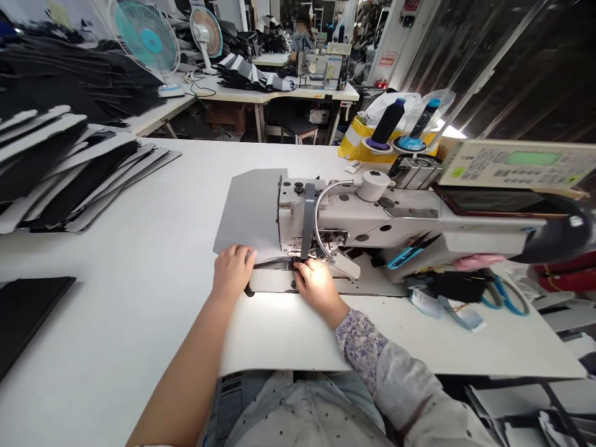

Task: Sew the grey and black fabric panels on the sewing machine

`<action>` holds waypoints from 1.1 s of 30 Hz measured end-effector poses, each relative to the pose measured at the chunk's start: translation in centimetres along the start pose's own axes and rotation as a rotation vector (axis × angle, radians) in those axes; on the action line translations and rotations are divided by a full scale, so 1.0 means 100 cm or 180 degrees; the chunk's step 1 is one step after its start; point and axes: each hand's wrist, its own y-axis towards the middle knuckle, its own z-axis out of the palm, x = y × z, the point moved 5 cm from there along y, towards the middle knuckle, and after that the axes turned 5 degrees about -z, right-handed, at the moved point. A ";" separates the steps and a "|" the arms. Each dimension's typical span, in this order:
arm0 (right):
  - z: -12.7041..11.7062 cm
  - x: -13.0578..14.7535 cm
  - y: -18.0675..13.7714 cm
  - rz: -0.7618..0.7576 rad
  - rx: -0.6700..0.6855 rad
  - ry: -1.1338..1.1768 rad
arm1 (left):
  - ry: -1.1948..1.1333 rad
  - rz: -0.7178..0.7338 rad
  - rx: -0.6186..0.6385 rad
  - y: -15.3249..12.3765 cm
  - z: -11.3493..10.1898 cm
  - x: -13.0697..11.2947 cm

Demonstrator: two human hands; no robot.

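Note:
A grey sheet-like panel (pixel 251 211) lies flat on the table and runs under the head of a sewing machine (pixel 354 211). At its near left corner, my left hand (pixel 231 271) grips the edge, fingers curled and thumb on the near side. My right hand (pixel 319 288) is closed right beside the presser foot, under the lit needle area. Its fingertips pinch at a small dark spot on the near edge of the work; what exactly they hold is hidden. The needle itself cannot be made out behind the grey guard (pixel 308 220).
Stacked grey and black panels (pixel 84 167) stand at left, with a black piece (pixel 32 310) nearer me. Thread cones (pixel 388 124) and a control panel (pixel 521 162) rise behind the machine. Blue-handled scissors (pixel 507 295) lie at right. A person sits at another machine farther back.

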 end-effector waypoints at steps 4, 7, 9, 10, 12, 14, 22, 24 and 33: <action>-0.005 -0.001 -0.003 -0.0089 -0.0230 0.0224 | 0.0234 -0.0006 0.0593 -0.026 -0.019 0.008; -0.008 0.004 -0.007 -0.0094 -0.0183 0.0230 | -0.0006 0.0047 0.1342 -0.069 -0.029 -0.011; -0.009 0.009 -0.009 -0.0026 0.0003 0.0148 | -0.0286 0.0244 0.1720 -0.096 -0.031 -0.033; -0.009 0.012 -0.011 0.0013 0.0131 0.0101 | -0.0413 0.0420 0.1818 -0.106 -0.031 -0.045; -0.007 0.016 -0.012 0.0081 0.0383 -0.0025 | -0.0528 0.0808 0.1782 -0.113 -0.027 -0.067; -0.007 0.019 -0.012 0.0085 0.0545 -0.0175 | -0.0416 0.1019 0.1433 -0.103 -0.018 -0.080; -0.008 0.028 -0.008 -0.0146 0.0511 -0.0494 | -0.0284 0.0872 0.0489 -0.059 0.018 -0.085; -0.006 0.028 -0.006 -0.0133 0.0461 -0.0476 | -0.0383 0.0921 0.0535 -0.058 0.020 -0.083; 0.000 0.017 -0.004 -0.0024 0.0233 -0.0236 | -0.0415 0.1102 0.0504 -0.050 0.020 -0.082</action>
